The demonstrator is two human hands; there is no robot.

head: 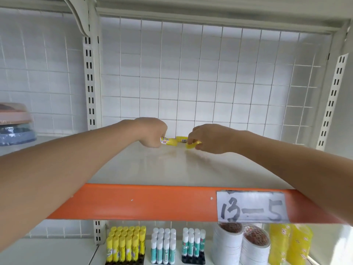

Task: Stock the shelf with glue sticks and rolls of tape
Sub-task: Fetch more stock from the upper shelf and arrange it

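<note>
Head cam: left hand point(152, 133) is wrapped around a yellow glue stick point(169, 141) lying sideways at the back of the upper shelf point(152, 169), and right hand point(206, 138) pinches a yellow tape roll point(193, 145) just beside a second stick point(181, 139). My worry is that sticks left on their sides could roll forward, and the tape could wheel off if set on edge

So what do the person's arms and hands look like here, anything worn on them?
Both forearms are bare as far as the frame shows: no sleeves, gloves, watch or bands visible. The left hand and right hand are bare too; no rings can be made out, though the fingers are mostly hidden.
</note>
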